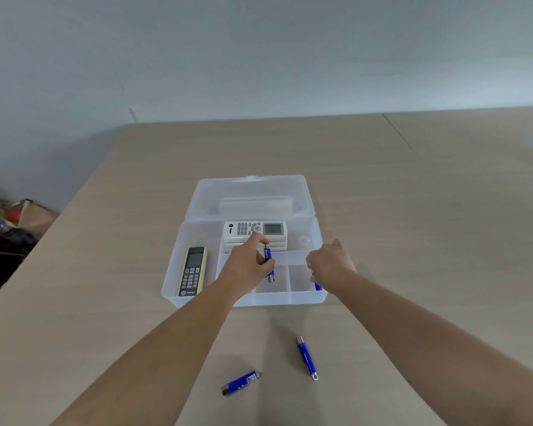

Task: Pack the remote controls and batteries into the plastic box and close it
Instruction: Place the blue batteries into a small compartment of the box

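Hands over the open plastic box (243, 298), whose lid (250, 195) is swung back on the table (413, 210) so that the compartments lie free for loading. The left hand (248, 265) pinches one blue battery (269, 262), held nearly upright over the middle small front compartment, probably so that it can drop in end first. The right hand (331, 265) is curled over the rightmost front compartment with the blue tip of a second battery (318, 286) showing beneath it; whether the fingers clasp it or have let go cannot be told. Remote controls already packed: one dark and cream remote (193, 272) lying lengthwise in the long left compartment, and a white remote (254, 229) atop what appears to be a stack of two or three in the rear compartment. Batteries counted: four, two at the box and two on the table near the person, a left one (241, 383) and a right one (307, 358), well apart from the box.
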The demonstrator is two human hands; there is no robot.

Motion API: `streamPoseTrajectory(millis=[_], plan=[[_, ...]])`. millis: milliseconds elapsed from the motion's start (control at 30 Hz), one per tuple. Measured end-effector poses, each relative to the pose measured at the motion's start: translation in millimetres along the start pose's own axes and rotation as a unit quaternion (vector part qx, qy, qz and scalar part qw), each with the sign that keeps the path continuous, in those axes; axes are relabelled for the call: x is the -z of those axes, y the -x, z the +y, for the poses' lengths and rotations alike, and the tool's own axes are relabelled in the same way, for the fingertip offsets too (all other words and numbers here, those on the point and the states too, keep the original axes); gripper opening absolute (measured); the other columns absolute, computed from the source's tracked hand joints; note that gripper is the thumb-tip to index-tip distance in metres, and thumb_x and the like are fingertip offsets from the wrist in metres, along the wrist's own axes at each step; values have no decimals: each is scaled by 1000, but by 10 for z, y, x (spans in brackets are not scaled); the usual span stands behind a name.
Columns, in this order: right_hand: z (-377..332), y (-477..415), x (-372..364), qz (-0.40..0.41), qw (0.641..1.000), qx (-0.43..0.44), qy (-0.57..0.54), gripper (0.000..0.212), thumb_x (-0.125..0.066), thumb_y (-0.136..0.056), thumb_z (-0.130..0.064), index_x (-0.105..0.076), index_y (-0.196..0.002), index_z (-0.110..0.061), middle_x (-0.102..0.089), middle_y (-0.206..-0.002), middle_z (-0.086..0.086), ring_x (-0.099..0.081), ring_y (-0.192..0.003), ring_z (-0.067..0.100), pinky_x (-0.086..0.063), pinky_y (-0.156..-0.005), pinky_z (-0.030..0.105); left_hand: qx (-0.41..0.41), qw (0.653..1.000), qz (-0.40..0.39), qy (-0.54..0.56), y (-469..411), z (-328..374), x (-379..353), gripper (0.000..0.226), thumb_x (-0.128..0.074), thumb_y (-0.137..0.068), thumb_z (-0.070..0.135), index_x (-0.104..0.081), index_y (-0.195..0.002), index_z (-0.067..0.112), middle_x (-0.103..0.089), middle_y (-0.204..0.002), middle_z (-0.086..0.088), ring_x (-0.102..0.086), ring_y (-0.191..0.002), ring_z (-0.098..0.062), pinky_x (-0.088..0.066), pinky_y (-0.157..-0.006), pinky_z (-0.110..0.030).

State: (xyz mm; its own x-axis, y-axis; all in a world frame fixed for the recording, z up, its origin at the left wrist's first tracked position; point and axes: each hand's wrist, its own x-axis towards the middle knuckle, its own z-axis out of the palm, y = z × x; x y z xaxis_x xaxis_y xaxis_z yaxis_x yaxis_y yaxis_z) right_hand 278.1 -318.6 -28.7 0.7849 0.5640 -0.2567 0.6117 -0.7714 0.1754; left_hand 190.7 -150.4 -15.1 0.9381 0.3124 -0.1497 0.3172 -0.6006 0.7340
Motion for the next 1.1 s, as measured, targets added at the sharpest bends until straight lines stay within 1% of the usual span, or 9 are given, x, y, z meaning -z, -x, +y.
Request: streamPoseTrajectory(millis=[67, 167, 400, 533, 667, 767, 867, 1000, 1100], plan=[[-14, -38, 17, -13, 999, 12, 50, 23, -64, -82, -28, -50, -64, -22, -43, -59, -6, -44, -77, 19, -27, -81, 30, 5, 1000, -15, 18, -53, -9, -9, 28, -60, -84, 19, -49, -108, 28, -66, -70, -9, -61, -65, -23, -43, -47, -23], [-43, -63, -20, -11, 991, 42, 130, 14, -62, -83, -27, -54, -72, -22, -37, -58, -7, -46, -88, 19, -29, -87, 33, 0, 999, -28, 24, -108, 16, -50, 30, -60, -84, 17, -50, -111, 24, -60, -65, -1, -58, -66, -19, -47, -59, -29], [-58, -78, -89, -4, 987, 68, 143, 19, -60, -86, -30, -64, -99, -17, -56, -96, -2, -42, -107, 23, -26, -101, 42, -14, 999, -34, 22, -150, 73, -187, 30, -64, -84, 18, -53, -112, 21, -65, -70, -3, -56, -63, -15, -42, -57, -21], [26, -14, -100, 74, 995, 54, 50, 15, -56, -85, -21, -65, -98, -21, -51, -91, -3, -48, -100, 23, -28, -83, 39, 6, 998, -27, 54, -185, 97, -225, 31, -66, -83, 16, -54, -112, 19, -65, -70, -1, -59, -68, -16, -43, -59, -20], [238, 144, -216, 142, 977, -40, -153, 29, -53, -88, -35, -60, -116, -33, -57, -120, -9, -46, -111, 17, -25, -91, 37, 33, 996, -14, 77, -243, 181, -223, 18, -66, -83, 19, -61, -98, 11, -66, -76, -2, -63, -74, -22, -54, -69, -34], [326, 259, -309, 138, 945, -74, -287, 34, -59, -84, -38, -58, -117, -31, -55, -124, -8, -45, -116, 16, -28, -96, 35, 20, 995, -70, 65, -271, 271, -213, 14, -60, -87, 17, -65, -95, 6, -61, -82, -7, -62, -70, -23, -58, -67, -35], [361, 290, -344, 118, 915, -89, -376, 39, -64, -83, -35, -57, -120, -24, -56, -123, -3, -46, -115, 19, -36, -99, 34, -35, 988, -132, -72, -282, 362, -212, 21, -56, -89, 20, -66, -89, 1, -55, -77, -7, -52, -70, -21, -45, -65, -30], [375, 302, -386, 95, 903, -100, -406, 33, -63, -84, -38, -61, -113, -23, -59, -117, -2, -49, -109, 18, -39, -96, 32, -45, 975, -172, -135, -293, 452, -240, 23, -58, -90, 25, -63, -109, 14, -63, -90, -5, -55, -75, -19, -42, -68, -26], [371, 301, -403, 87, 899, -100, -417, 31, -63, -84, -38, -62, -110, -22, -59, -114, -2, -49, -108, 17, -38, -92, 29, -47, 971, -179, -153, -315, 497, -265, 20, -67, -84, 24, -62, -100, 13, -63, -84, -1, -57, -64, -15, -43, -55, -23]])
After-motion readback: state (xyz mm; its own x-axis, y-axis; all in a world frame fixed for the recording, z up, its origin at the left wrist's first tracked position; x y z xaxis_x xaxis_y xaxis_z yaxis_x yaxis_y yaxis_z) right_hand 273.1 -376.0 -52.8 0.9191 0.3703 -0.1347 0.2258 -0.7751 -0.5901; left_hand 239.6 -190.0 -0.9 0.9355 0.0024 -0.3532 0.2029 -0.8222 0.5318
